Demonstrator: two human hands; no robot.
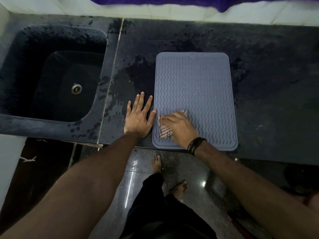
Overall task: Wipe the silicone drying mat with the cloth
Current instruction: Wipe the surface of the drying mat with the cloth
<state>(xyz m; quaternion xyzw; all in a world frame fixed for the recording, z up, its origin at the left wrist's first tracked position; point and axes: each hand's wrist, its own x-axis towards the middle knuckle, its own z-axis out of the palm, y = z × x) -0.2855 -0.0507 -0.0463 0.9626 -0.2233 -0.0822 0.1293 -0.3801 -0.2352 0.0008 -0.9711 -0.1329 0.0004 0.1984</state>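
Bare feet stand on glossy floor below a grey silicone drying mat with wavy ridges, lying flat on the dark wet countertop. On its near left corner the right hand presses a striped cloth, fingers fairly straight. Flat and spread, the left hand rests on the counter, thumb touching the mat's edge, right of a dark sink.

Bare mat beyond both hands; open counter right, sink left.

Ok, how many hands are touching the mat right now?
2. The right hand presses the cloth on the mat; the left hand lies on the counter, thumb at its edge.
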